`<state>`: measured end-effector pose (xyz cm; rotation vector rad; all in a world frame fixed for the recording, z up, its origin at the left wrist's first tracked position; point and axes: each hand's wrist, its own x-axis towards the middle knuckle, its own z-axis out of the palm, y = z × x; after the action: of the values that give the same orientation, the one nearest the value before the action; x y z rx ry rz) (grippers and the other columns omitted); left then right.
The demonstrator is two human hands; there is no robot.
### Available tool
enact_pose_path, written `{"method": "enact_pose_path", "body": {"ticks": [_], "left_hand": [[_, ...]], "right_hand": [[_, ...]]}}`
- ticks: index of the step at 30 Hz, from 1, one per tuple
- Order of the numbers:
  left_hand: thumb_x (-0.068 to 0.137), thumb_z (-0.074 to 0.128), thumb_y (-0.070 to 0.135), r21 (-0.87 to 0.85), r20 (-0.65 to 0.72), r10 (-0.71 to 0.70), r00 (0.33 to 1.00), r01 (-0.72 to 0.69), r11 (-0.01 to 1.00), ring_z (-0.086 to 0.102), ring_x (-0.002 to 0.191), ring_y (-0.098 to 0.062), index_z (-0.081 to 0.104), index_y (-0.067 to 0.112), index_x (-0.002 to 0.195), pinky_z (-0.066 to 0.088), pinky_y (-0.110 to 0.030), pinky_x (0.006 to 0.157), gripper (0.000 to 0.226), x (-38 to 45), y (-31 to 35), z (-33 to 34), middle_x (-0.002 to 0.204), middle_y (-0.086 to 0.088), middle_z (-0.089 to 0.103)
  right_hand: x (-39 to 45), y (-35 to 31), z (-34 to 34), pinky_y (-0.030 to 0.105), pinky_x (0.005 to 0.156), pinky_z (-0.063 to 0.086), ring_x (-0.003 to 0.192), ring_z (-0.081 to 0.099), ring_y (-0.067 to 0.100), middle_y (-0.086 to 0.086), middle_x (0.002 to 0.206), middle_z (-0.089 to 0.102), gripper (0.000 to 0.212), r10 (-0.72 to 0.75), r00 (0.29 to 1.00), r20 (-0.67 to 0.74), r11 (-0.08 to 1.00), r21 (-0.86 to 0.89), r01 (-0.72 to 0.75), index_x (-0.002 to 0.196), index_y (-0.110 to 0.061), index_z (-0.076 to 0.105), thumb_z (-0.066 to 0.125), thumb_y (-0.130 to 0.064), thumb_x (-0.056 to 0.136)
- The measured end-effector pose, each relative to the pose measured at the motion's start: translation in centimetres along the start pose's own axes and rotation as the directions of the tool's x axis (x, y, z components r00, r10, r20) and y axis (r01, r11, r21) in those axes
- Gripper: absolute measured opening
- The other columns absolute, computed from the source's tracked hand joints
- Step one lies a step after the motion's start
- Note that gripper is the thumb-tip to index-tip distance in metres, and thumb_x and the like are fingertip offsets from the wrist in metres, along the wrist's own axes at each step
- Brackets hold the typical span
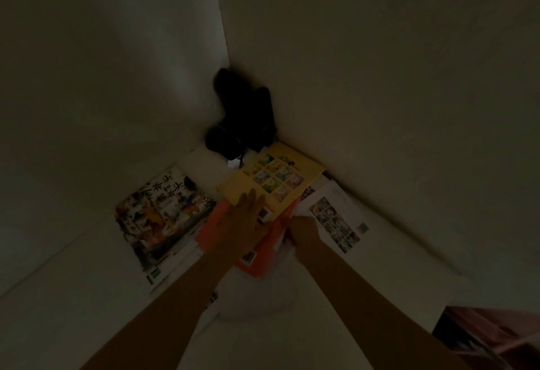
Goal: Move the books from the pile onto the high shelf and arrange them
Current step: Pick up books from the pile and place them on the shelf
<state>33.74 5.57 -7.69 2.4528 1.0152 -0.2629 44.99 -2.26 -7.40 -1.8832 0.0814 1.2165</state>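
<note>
**Yellow book being set on the high shelf**

Yellow book (271, 184), cover up, lies on top of an orange book (260, 255) on the white high shelf (292, 326), close to the corner where two walls meet. This yellow book serves as the landmark below.

Step in hand, as judged: arranging. Books are already on the shelf and are being squared into a stack.

Hand states:
- Left hand (244, 223): fingers straight, lying flat across the near edge of the yellow book and onto the orange book, pressing rather than gripping.
- Right hand (301, 231): just right of the yellow book's near corner, at the edge of the stack. The view is too dim to tell whether it is gripping.

Other items:
- Illustrated book (162, 216): flat, left of the yellow book.
- White book (333, 220) with a picture grid: flat, right of the yellow book, partly under the stack.
- Dark object (242, 118): behind the yellow book, in the corner; identity unclear.

No containers are visible.

Next move, as judged: align the stack edges, then gather the loose flat books toward it.
</note>
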Motion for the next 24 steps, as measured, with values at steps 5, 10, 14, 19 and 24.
{"method": "enact_pose_path", "body": {"ticks": [5, 10, 14, 19, 24], "left_hand": [[0.07, 0.004, 0.068, 0.033, 0.016, -0.045, 0.999, 0.045, 0.998, 0.01, 0.144, -0.033, 0.012, 0.014, 0.148, 0.017, -0.047, 0.115, 0.095, -3.7, -0.9, 1.1, 0.156, -0.013, 0.007], [0.089, 0.018, 0.06, 0.121, -0.027, -0.034, 0.999, 0.037, 0.992, 0.047, 0.126, -0.036, 0.045, 0.012, 0.137, 0.043, -0.048, 0.097, 0.074, -8.3, -1.0, 1.4, 0.143, -0.017, 0.04], [0.076, 0.023, 0.078, -0.053, -0.13, -0.076, 0.989, 0.07, 0.996, 0.029, 0.134, -0.016, 0.039, 0.011, 0.138, 0.03, -0.034, 0.107, 0.093, -9.0, -0.3, 1.0, 0.148, -0.013, 0.033], [0.082, 0.063, 0.042, -0.194, -0.332, -0.18, 0.926, 0.12, 0.974, 0.042, 0.119, -0.022, 0.033, 0.011, 0.136, 0.04, -0.028, 0.087, 0.069, -10.1, 1.2, -0.7, 0.131, -0.006, 0.043], [0.093, 0.053, 0.027, -0.58, -0.426, -0.454, 0.783, 0.149, 0.801, 0.061, 0.082, -0.02, 0.048, 0.012, 0.131, 0.048, -0.027, 0.062, 0.041, -13.1, -1.8, -4.0, 0.104, -0.009, 0.064]], "right_hand": [[-0.6, 0.8, -0.2, 0.054, 0.083, 0.052, 0.076, 0.059, 0.037, 0.026, 0.08, 0.059, 0.031, -0.066, 0.998, 0.013, 0.998, -0.007, 0.067, 0.059, -0.008, 0.057, 0.052, -0.002, 0.089], [-1.7, 1.3, -0.3, 0.043, 0.078, 0.053, 0.074, 0.061, 0.033, 0.014, 0.075, 0.064, 0.02, -0.097, 0.993, 0.066, 0.963, 0.257, 0.077, 0.073, -0.008, 0.065, 0.059, -0.017, 0.091], [-3.8, 1.7, 1.1, 0.037, 0.065, 0.054, 0.074, 0.061, 0.028, 0.013, 0.078, 0.059, 0.022, -0.281, 0.958, -0.052, 0.956, 0.076, 0.285, 0.086, -0.003, 0.055, 0.069, -0.019, 0.084], [-8.6, 0.2, 3.5, 0.036, 0.073, 0.056, 0.085, 0.063, 0.018, 0.001, 0.098, 0.063, 0.027, -0.486, 0.873, 0.051, 0.874, 0.065, 0.482, 0.105, -0.015, 0.05, 0.067, -0.018, 0.084], [-11.0, -1.0, 5.0, 0.039, 0.074, 0.054, 0.081, 0.063, 0.02, 0.006, 0.096, 0.062, 0.015, -0.527, 0.775, 0.348, 0.84, 0.071, 0.539, 0.096, -0.008, 0.056, 0.054, -0.022, 0.094]]}}
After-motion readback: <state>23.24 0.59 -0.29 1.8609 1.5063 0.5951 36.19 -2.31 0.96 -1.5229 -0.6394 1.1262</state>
